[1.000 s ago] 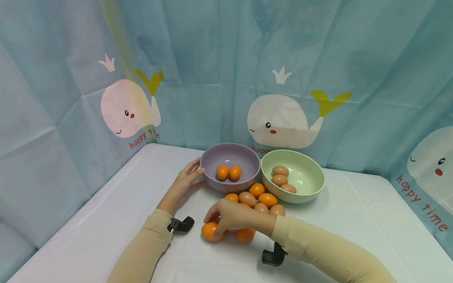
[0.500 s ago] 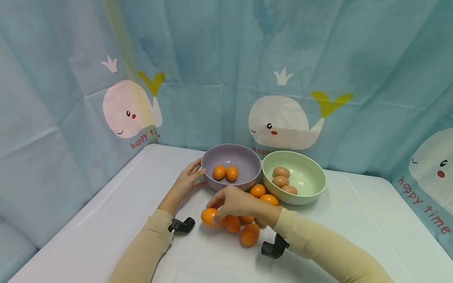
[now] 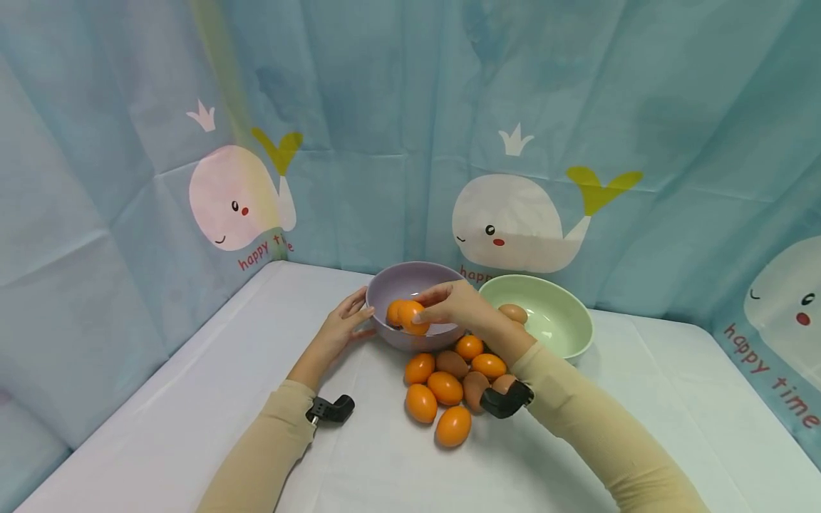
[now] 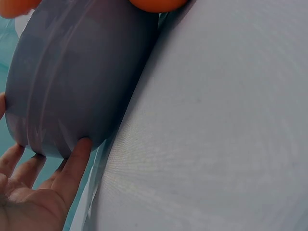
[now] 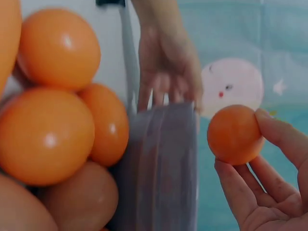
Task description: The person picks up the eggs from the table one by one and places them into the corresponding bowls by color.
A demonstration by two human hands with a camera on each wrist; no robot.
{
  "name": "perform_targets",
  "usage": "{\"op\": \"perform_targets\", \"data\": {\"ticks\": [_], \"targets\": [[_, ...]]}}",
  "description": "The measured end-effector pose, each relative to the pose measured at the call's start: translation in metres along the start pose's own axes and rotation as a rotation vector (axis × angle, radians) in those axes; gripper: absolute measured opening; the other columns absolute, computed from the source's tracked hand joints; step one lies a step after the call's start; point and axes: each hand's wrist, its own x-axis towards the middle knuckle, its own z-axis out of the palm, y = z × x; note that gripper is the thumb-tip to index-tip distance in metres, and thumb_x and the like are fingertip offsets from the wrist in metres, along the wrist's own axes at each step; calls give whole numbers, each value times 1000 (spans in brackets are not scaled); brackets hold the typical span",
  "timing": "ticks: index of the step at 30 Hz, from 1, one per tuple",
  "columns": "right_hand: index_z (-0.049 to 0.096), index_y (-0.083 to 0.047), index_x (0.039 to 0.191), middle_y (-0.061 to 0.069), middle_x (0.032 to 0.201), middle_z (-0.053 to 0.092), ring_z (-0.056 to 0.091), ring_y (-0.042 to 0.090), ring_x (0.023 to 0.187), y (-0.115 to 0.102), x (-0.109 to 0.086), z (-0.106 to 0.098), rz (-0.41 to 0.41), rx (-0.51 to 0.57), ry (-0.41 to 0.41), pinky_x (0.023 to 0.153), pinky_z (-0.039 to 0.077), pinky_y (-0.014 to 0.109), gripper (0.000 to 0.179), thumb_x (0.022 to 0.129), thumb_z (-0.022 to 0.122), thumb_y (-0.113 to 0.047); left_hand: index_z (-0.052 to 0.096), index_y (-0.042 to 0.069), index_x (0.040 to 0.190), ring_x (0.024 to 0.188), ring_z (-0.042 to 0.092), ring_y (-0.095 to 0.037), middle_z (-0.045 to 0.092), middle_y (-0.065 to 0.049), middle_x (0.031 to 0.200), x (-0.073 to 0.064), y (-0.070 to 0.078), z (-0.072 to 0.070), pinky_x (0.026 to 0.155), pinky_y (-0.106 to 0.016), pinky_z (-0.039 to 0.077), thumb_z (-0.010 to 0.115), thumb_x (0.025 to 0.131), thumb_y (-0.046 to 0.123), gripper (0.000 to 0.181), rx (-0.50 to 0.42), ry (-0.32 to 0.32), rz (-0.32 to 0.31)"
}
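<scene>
My right hand [image 3: 458, 305] pinches an orange egg [image 3: 412, 318] between thumb and fingertips, over the near part of the purple bowl [image 3: 415, 341]. The right wrist view shows this egg [image 5: 235, 134] above the bowl's rim. Another orange egg [image 3: 393, 313] sits inside, partly covered by the held one. At the bowl's left side, my left hand [image 3: 338, 326] touches the wall with extended fingers. Seen from the left wrist, the fingertips of that hand [image 4: 43, 197] rest against the purple wall.
In front of the bowls lie several orange eggs [image 3: 421, 404] and brown eggs [image 3: 477, 391] in a cluster. To the right stands a green bowl [image 3: 567, 306] with a brown egg [image 3: 514, 313]; my right forearm hides part of it. A whale-print curtain [image 3: 359, 199] hangs behind the table.
My right hand has lifted the orange egg from the table's front left of the cluster and carried it up and right, over the purple bowl. My left hand stays at the bowl.
</scene>
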Motion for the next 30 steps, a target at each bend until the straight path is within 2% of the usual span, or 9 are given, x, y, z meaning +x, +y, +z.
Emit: {"op": "perform_targets", "data": {"ticks": [7,12,20,25,30], "targets": [[75,-10,116,8,125,70,66,21,110,8,24,-6,82,86,173,93,60,33,37,80,83,-15,23,16,159,152,27,-31,15,-8,168,1,-2,-1,111,-54,45,56,102,22,66,-20,2,1],[72,-7,121,10,135,63,66,24,115,11,37,-7,124,133,211,100,56,36,40,83,80,-15,23,15,159,152,25,-31,15,-8,168,1,-3,-1,112,-55,44,55,102,20,65,-45,0,1],[70,-5,122,12,139,59,68,21,109,13,60,-3,152,217,306,95,58,31,40,84,79,-14,24,16,159,152,27,-32,16,-8,168,2,-3,0,110,-54,45,54,103,17,64,-35,6,5],[70,-2,122,14,139,58,68,20,104,19,71,2,164,275,341,96,58,33,40,84,78,-11,23,15,159,152,25,-31,15,-8,168,1,-1,1,111,-54,45,54,103,19,64,-25,1,7],[70,-4,123,13,143,55,68,24,111,30,81,7,177,322,381,99,56,34,40,84,79,-12,24,16,159,152,25,-30,15,-6,168,0,-1,1,110,-54,45,54,103,19,64,-26,7,0]]}}
